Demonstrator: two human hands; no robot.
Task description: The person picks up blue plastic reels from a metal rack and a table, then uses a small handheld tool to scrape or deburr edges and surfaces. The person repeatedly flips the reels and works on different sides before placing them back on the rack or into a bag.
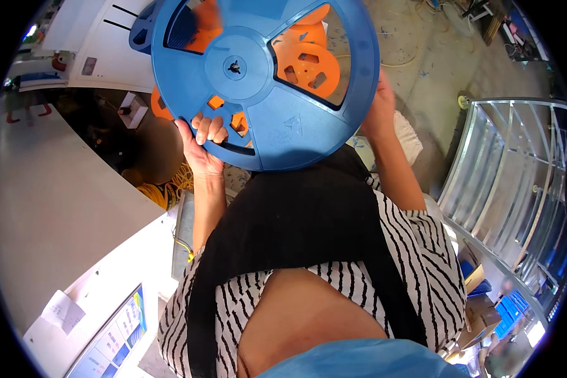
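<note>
A large blue plastic reel (pixel 296 132), with a round hub and wide cut-outs, is held up in front of my body. My left hand (pixel 203 142) grips its lower left edge, with the fingers curled through a cut-out. At the right rim is my right hand (pixel 378 107), its fingers mostly hidden behind the reel. Orange reels (pixel 312 66) show through the openings and lie beyond the blue one. Part of another blue reel (pixel 142 31) shows at the upper left.
A white machine cabinet (pixel 57 170) stands close on my left, with yellow coiled tubing (pixel 164 192) low beside it. To the right is a metal rack (pixel 504 183) with slanted rails. Cardboard boxes (pixel 480 321) and a blue bin (pixel 510 314) sit at the lower right.
</note>
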